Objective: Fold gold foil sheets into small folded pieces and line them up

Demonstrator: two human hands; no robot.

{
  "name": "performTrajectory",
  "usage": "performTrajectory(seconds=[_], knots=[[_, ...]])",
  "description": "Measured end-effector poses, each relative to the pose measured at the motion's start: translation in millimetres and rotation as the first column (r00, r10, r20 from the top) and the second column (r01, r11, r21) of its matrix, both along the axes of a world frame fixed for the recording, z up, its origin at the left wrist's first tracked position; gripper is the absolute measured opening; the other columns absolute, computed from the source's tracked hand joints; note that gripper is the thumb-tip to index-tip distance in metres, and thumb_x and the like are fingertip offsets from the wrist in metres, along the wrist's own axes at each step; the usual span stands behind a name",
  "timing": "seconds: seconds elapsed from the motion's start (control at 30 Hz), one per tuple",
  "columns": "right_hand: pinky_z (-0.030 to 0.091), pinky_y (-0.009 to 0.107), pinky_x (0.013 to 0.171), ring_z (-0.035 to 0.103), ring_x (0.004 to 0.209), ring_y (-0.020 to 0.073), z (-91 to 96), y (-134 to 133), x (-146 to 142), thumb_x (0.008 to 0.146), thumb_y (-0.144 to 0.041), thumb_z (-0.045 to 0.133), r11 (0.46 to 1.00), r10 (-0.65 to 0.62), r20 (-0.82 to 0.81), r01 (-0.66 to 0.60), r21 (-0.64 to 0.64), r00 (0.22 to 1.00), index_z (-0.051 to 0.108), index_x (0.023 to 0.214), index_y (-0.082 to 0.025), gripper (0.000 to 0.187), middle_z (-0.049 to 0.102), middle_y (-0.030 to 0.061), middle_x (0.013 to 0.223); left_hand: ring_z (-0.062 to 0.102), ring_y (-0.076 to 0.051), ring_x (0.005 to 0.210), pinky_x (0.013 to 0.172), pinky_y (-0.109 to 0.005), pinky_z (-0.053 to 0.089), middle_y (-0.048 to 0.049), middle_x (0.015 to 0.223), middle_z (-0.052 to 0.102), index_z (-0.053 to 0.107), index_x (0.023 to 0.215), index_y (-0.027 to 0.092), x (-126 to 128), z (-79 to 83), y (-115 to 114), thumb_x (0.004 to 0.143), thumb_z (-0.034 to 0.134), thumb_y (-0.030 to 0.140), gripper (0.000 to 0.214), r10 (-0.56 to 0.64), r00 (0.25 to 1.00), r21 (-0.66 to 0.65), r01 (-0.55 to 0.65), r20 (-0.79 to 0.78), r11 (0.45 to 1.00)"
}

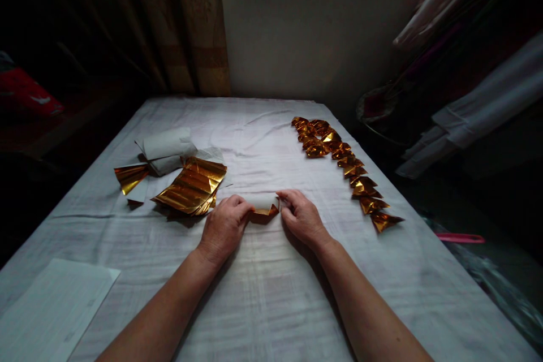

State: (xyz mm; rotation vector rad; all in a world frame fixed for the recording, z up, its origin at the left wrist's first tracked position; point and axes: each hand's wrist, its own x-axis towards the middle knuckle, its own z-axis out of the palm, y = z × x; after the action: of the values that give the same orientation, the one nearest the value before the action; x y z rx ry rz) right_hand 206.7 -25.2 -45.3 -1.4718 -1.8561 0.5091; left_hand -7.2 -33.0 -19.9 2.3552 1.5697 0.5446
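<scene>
Between my hands, just above the cloth-covered table [263, 294], is a small sheet of gold foil paper [266, 212], white on one face and partly folded. My left hand [227, 223] pinches its left end. At the other end, my right hand [302, 215] grips the raised edge between thumb and fingers. Left of my left hand lies a fanned stack of gold foil sheets [193, 184]. To the right, a curving row of several folded gold foil pieces [363, 186] runs down the table's right side.
White paper sheets [165, 147] and a loose gold piece [131, 178] lie behind and left of the stack. A printed white sheet [59, 308] rests at the front left. Past the right edge are a pink handle [460, 237] and hanging clothes [487, 102]. A curtain [199, 22] hangs behind.
</scene>
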Motion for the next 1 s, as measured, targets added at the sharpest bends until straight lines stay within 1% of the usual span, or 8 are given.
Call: performTrajectory(seconds=[0.13, 0.23, 0.33, 0.43, 0.57, 0.7, 0.83, 1.0], knots=[[0.052, 0.034, 0.089, 0.065, 0.094, 0.018, 4.6, -1, 4, 0.073, -0.006, 0.05, 0.997, 0.066, 0.0, -0.066, -0.043, 0.998, 0.066, 0.114, -0.021, 0.046, 0.071, 0.0055, 0.108, 0.059, -0.018, 0.085, 0.074, -0.028, 0.045, -0.0038, 0.094, 0.062, 0.072, 0.093, 0.025, -2, -3.1, 2, 0.091, 0.056, 0.022, 0.017, 0.012, 1.0, 0.019, -0.012, 0.005, 1.0], [0.052, 0.035, 0.093, 0.066, 0.1, 0.0181, 6.5, -2, 5, 0.077, -0.007, 0.051, 0.991, 0.125, -0.034, -0.126, -0.044, 0.992, 0.066, 0.116, -0.024, 0.045, 0.071, 0.0043, 0.112, 0.058, -0.018, 0.082, 0.071, -0.028, 0.045, -0.0033, 0.089, 0.059, 0.074, 0.095, 0.027, -3, -2.1, 1, 0.09, 0.057, 0.025, 0.017, 0.038, 0.999, 0.028, -0.037, -0.036, 0.999], [0.052, 0.035, 0.093, 0.066, 0.103, 0.0188, 5.0, -2, 6, 0.079, -0.008, 0.051, 0.985, 0.168, -0.059, -0.17, -0.027, 0.984, 0.067, 0.115, -0.024, 0.042, 0.072, 0.0044, 0.113, 0.06, -0.018, 0.084, 0.073, -0.029, 0.046, -0.003, 0.091, 0.063, 0.074, 0.102, 0.029, -4, 2.7, 1, 0.09, 0.055, 0.023, 0.022, 0.041, 0.996, 0.024, -0.039, -0.081, 0.999], [0.052, 0.035, 0.089, 0.067, 0.099, 0.0189, 2.3, -2, 6, 0.08, -0.009, 0.052, 0.986, 0.164, -0.055, -0.165, -0.015, 0.985, 0.069, 0.109, -0.022, 0.036, 0.073, 0.0051, 0.107, 0.062, -0.021, 0.089, 0.08, -0.032, 0.046, -0.0038, 0.097, 0.068, 0.072, 0.106, 0.026, -3, 8.7, 1, 0.091, 0.052, 0.023, 0.025, 0.047, 0.995, 0.033, -0.044, -0.094, 0.998], [0.052, 0.032, 0.084, 0.067, 0.091, 0.0176, 3.4, -2, 5, 0.08, -0.01, 0.055, 0.988, 0.152, -0.055, -0.153, -0.018, 0.987, 0.069, 0.105, -0.023, 0.032, 0.073, 0.0047, 0.101, 0.061, -0.024, 0.094, 0.086, -0.036, 0.046, -0.0061, 0.1, 0.068, 0.071, 0.103, 0.023, 1, 11.0, -1, 0.093, 0.054, 0.041, 0.027, 0.072, 0.993, 0.048, -0.068, -0.091, 0.997], [0.051, 0.028, 0.078, 0.065, 0.081, 0.0153, 9.4, -6, -1, 0.081, -0.01, 0.054, 0.982, 0.191, -0.048, -0.191, -0.004, 0.98, 0.069, 0.102, -0.023, 0.029, 0.072, 0.0028, 0.095, 0.058, -0.027, 0.101, 0.088, -0.038, 0.044, -0.0086, 0.11, 0.066, 0.065, 0.112, 0.023, 6, 6.4, -5, 0.087, 0.061, 0.054, 0.04, 0.119, 0.986, 0.081, -0.11, -0.118, 0.991], [0.05, 0.026, 0.075, 0.064, 0.079, 0.0143, 13.3, -14, -15, 0.083, -0.01, 0.056, 0.963, 0.269, -0.03, -0.269, 0.005, 0.963, 0.07, 0.098, -0.023, 0.025, 0.07, 0.0014, 0.087, 0.056, -0.028, 0.106, 0.092, -0.041, 0.041, -0.0096, 0.115, 0.064, 0.062, 0.117, 0.023, 8, 1.2, -6, 0.089, 0.061, 0.048, 0.038, 0.15, 0.979, 0.105, -0.136, -0.136, 0.985], [0.049, 0.024, 0.076, 0.064, 0.081, 0.0141, 12.8, -18, -24, 0.088, -0.012, 0.056, 0.946, 0.325, 0.002, -0.325, -0.009, 0.946, 0.07, 0.103, -0.024, 0.024, 0.069, 0.0021, 0.089, 0.053, -0.029, 0.112, 0.094, -0.043, 0.039, -0.0096, 0.122, 0.063, 0.06, 0.121, 0.024, 5, -2.8, -4, 0.089, 0.061, 0.036, 0.033, 0.134, 0.984, 0.105, -0.122, -0.117, 0.987]])
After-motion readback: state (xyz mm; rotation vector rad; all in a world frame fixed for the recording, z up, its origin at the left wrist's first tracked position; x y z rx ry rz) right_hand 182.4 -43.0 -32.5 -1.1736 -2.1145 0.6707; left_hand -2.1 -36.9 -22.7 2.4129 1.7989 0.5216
